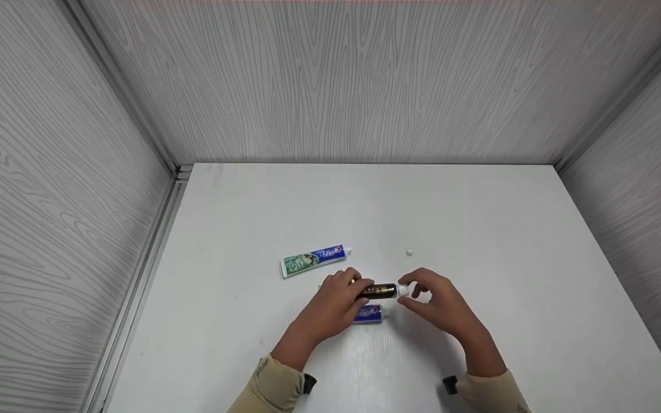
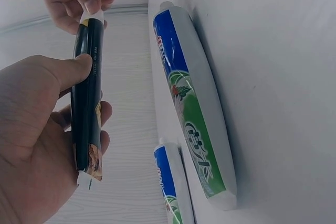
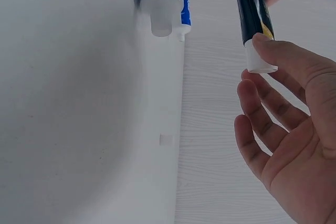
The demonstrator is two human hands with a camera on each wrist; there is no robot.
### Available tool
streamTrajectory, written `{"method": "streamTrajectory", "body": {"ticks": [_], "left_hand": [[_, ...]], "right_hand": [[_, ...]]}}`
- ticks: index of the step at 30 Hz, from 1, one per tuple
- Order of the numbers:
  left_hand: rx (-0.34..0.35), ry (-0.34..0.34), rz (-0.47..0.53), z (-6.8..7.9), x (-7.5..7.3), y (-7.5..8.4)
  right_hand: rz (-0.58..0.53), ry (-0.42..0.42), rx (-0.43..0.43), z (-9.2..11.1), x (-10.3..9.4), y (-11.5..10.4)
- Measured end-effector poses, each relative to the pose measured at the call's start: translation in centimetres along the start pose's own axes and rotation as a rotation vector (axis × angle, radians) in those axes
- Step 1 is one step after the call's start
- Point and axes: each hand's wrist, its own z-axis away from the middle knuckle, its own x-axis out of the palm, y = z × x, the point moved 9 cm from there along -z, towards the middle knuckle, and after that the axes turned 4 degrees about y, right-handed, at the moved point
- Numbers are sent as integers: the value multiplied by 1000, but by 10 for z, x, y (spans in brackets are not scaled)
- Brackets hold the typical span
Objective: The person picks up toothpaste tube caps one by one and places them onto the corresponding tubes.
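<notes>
Lowest in the head view, two tan sleeves (image 1: 270, 384) come in from the bottom edge, each with a black piece at the cuff. Just beyond them, near the lower middle of the frame, the left hand (image 1: 339, 298) has its grip clamped round the dark tube (image 1: 381, 291), thumb on one side and fingers on the other, while the right hand (image 1: 439, 301) pinches the white cap (image 1: 403, 291) at the tube's right end between thumb and forefinger, its other fingers clear of it. The tube lies roughly level and looks raised off the surface (image 1: 479, 241). The step in hand seems to be working the cap, though whether it is being loosened or tightened cannot be told; the next move likely calls for a firm left hold and a turn of the right fingertips. Partly hidden by the left hand is a blue tube (image 1: 368, 314); farther up, left of centre, a green tube (image 1: 314, 261) lies aslant, and right of centre sits a white bit (image 1: 409, 252), too small to name surely. The surface is plain and white, its far edge crossing mid-frame. Behind rises a grey wood-grain back wall (image 1: 330, 80), with matching side walls (image 1: 38, 172) at left and right and metal strips along the corners.
</notes>
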Motion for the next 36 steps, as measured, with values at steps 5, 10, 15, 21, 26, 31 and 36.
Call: {"method": "streamTrajectory", "body": {"ticks": [5, 10, 15, 21, 26, 31, 36], "left_hand": [[-3, -3, 9, 0, 0, 0], [8, 3, 8, 0, -1, 2], [16, 9, 3, 1, -2, 4], [23, 7, 0, 2, -2, 6], [35, 6, 7, 1, -2, 7], [44, 3, -2, 1, 0, 7], [42, 7, -6, 1, 0, 6]], "right_hand": [[-12, -14, 24, 0, 0, 2], [4, -36, 55, 1, 1, 5], [-14, -83, 76, 1, 4, 8], [-51, -110, 67, 2, 7, 9], [-55, -109, 81, 1, 7, 12], [-54, -103, 104, 2, 6, 14], [-77, -60, 124, 4, 2, 15]]}}
